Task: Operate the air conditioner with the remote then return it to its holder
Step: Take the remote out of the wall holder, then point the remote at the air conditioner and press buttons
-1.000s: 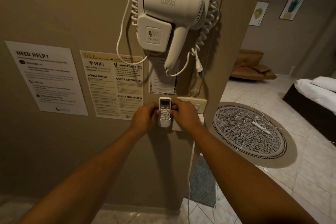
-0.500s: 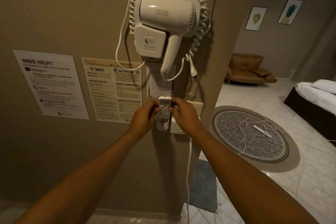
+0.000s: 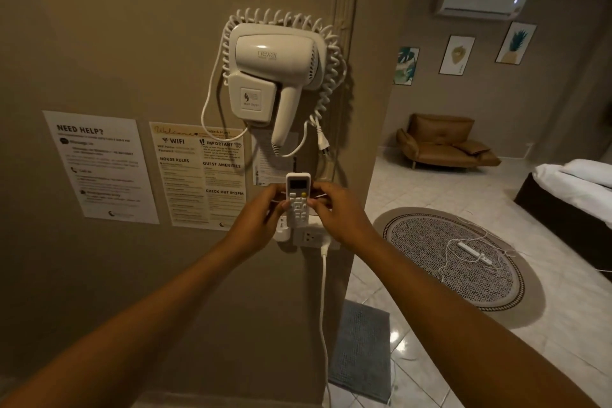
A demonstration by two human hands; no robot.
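Note:
A white remote [image 3: 297, 199] with a small screen and a yellow button stands upright against the beige wall, just below the hair dryer. My left hand [image 3: 256, 222] grips its left edge and my right hand [image 3: 334, 214] grips its right edge. The remote's lower end sits just above or at the top of a white wall holder [image 3: 284, 231]; I cannot tell if it is still inside. The white air conditioner [image 3: 480, 0] hangs high on the far wall at upper right, with a small light lit.
A white wall-mounted hair dryer [image 3: 275, 73] with a coiled cord hangs above the remote. A power socket [image 3: 313, 237] with a plugged white cable sits to the right of the holder. Printed notices [image 3: 102, 166] cover the wall at left. A round rug [image 3: 453, 258], armchair [image 3: 443, 142] and bed [image 3: 576, 189] lie to the right.
The remote has risen between both hands, so more of the holder shows beneath it. The view has tilted up, bringing the air conditioner fully into sight.

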